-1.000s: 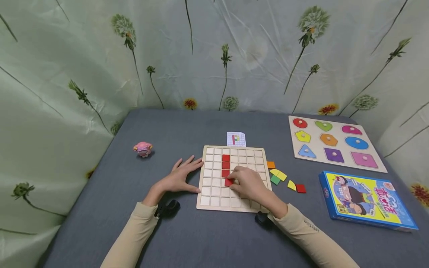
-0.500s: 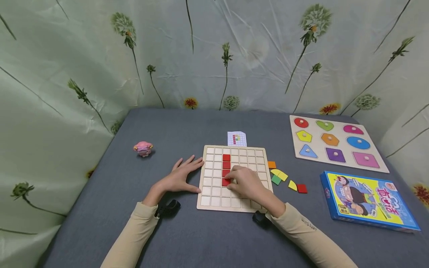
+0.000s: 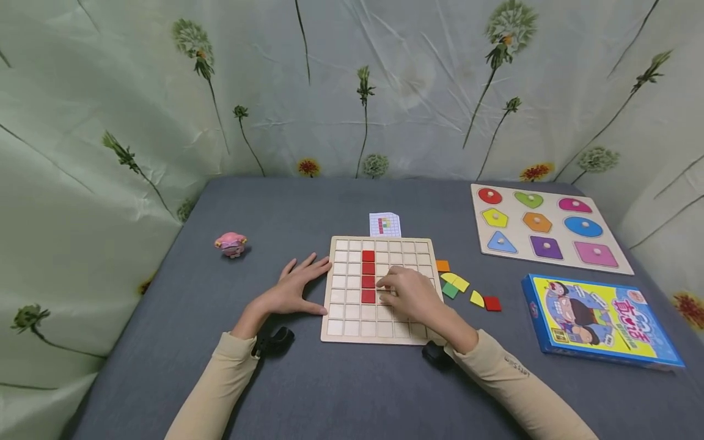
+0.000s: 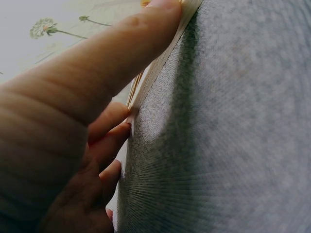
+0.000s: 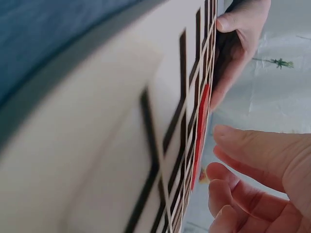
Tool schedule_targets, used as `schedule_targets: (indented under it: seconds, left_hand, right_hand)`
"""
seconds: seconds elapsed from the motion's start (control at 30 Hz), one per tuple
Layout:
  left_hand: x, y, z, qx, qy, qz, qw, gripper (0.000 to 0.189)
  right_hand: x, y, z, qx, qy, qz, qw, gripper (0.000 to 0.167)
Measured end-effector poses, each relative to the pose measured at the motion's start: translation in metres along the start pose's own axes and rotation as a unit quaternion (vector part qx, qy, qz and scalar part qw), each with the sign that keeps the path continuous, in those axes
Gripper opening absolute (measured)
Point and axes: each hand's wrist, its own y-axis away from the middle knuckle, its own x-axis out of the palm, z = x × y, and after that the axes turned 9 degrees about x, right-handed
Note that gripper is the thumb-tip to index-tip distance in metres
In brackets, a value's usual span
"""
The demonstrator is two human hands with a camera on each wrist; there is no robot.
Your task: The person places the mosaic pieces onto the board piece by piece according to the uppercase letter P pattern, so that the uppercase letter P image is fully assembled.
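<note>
A light wooden board [image 3: 343, 337] with a grid of square recesses lies on the table in the head view. Four-sided red tiles [image 3: 368, 282] fill a short column of its squares, left of the middle. My left hand [image 3: 285, 294] rests against the board's left edge, thumb and fingers spread. In the left wrist view its thumb [image 4: 146, 36] touches that edge. Over the board's right half hovers my right hand [image 3: 417, 297], just right of the lowest red tile. Its fingers [image 5: 248, 145] are loosely bent and hold nothing, apart from the tiles in the right wrist view.
A small printed grid card [image 3: 385, 224] lies behind the board. Right of it are loose tiles: orange [image 3: 442, 266], yellow [image 3: 476, 299], green [image 3: 450, 290] and red [image 3: 492, 304]. Farther right lie a shape puzzle [image 3: 517, 259] and a blue-yellow box [image 3: 602, 321]. A pink toy [image 3: 231, 244] stands left.
My right hand has slid the lowest red tile into line with the column, let go of it and drawn back slightly to the right. The left hand has stayed at the board's edge.
</note>
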Motion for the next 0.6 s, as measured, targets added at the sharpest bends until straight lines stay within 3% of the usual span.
schedule_targets:
  seconds: [0.33, 0.6]
  left_hand:
    - [0.001, 0.000, 0.000, -0.008, -0.002, 0.002, 1.0000, 0.096]
    - [0.000, 0.000, 0.000, -0.008, -0.004, 0.003, 1.0000, 0.096]
  right_hand:
    - [-0.014, 0.016, -0.021, 0.024, 0.024, -0.012, 0.9993, 0.016]
    - [-0.023, 0.025, -0.039, 0.016, 0.026, -0.035, 0.9989, 0.014]
